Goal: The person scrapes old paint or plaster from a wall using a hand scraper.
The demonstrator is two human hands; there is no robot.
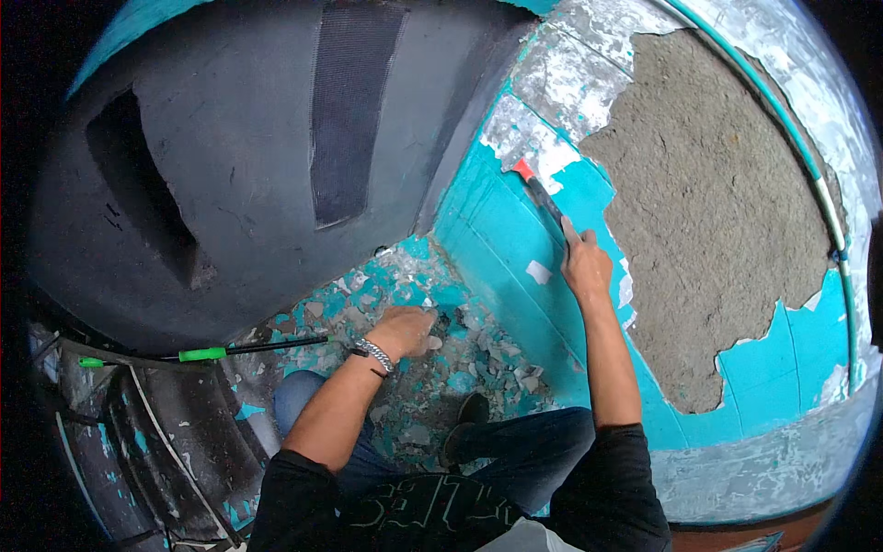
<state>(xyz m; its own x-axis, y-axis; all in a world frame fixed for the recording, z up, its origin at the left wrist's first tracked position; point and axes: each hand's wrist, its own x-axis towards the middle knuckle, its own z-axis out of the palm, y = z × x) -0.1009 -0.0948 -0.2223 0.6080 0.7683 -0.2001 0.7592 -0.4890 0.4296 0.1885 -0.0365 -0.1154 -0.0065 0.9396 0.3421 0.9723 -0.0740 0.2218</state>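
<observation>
My right hand (586, 265) is closed round the dark handle of a scraper (548, 199) with a red head. Its head rests against the wall, where turquoise paint (504, 208) meets a patchy white and grey bare area (533, 138). The thin blade edge is too small to make out. Lower and to the left, my left hand (405, 331) hangs above the paint flakes (418, 432), its fingers curled in. I see nothing sticking out of it, though its palm is hidden. A silvery chain bracelet (377, 355) circles that wrist.
A big dark grey panel (258, 166) with a ribbed strip and a slot fills the left. Rough grey render (708, 221) shows on the right wall, beside a turquoise and white pipe (782, 115). A black pole with green grips (202, 353) lies at left, near dark debris-strewn sheeting (184, 414).
</observation>
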